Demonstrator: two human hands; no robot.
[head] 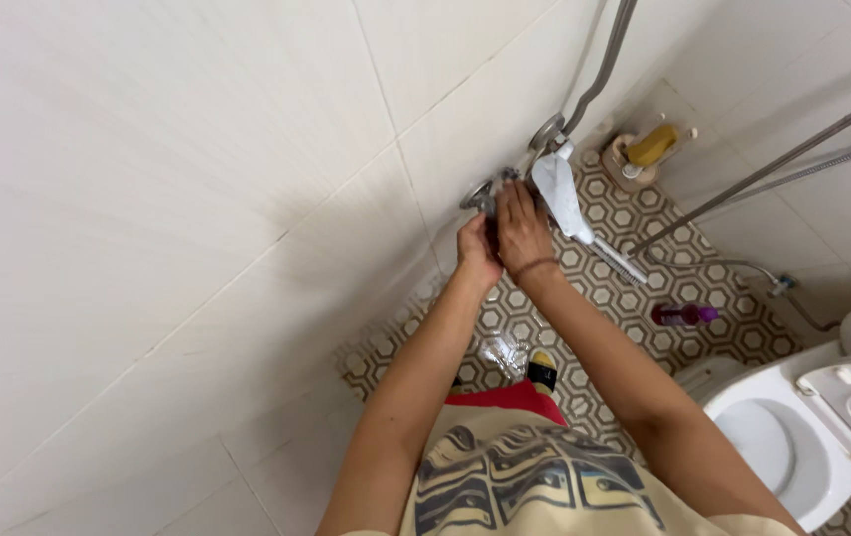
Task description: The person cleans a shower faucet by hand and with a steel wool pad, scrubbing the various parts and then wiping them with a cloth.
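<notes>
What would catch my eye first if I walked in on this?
Both hands, left hand and right hand, pressed together on the wall faucet at centre. Beside them hangs a white cloth, and an open toilet sits at the lower right on the patterned floor.

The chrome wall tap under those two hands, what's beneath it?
Beneath the chrome wall tap, hexagon-patterned floor tiles and splashing water show. The left hand and right hand cover the tap's middle.

A chrome wall-mounted shower mixer tap [505, 189] is fixed to the pale tiled wall, partly hidden behind the hands. A white handle piece [559, 194] is angled downward from it toward the floor, and a grey metal hose [604, 60] is led upward from its fitting.
</notes>
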